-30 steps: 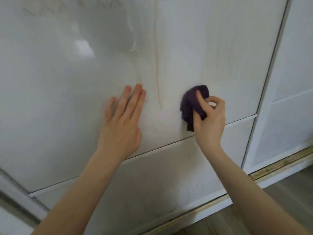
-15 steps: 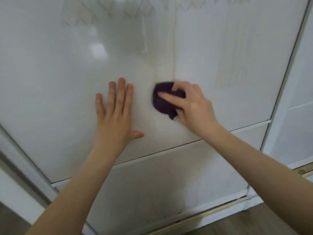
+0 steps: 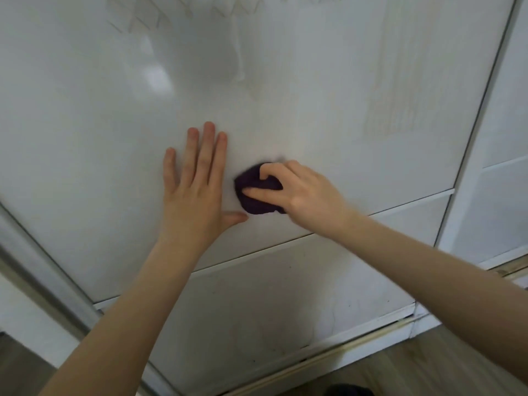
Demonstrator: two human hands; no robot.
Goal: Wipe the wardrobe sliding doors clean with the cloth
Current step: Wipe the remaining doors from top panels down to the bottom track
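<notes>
Head camera, looking forward and down: my left hand (image 3: 194, 195) lies flat on the glossy white sliding door (image 3: 85, 110). Its four fingers are straight and close together, pointing up the door, and the thumb sticks out sideways to the right.

Just beside that thumb tip, to the right of my left fingers, is the dark purple cloth (image 3: 255, 206), bunched into a small wad against the door. I cannot tell whether the thumb touches it. My right hand (image 3: 305, 192) grips the cloth: the fingers are curled over its top, and the thumb is laid across its front, pressing it to the door.

Above my right fingers and off to their right, faint yellowish streaks (image 3: 397, 110) mark the surface. Below both palms a thin seam crosses the door, and under it is a lower panel (image 3: 285, 295) with small dark specks. Beyond my right forearm stands a second white door (image 3: 508, 110). Beneath both doors run the bottom track (image 3: 328, 358) and a wooden floor (image 3: 428, 370).
</notes>
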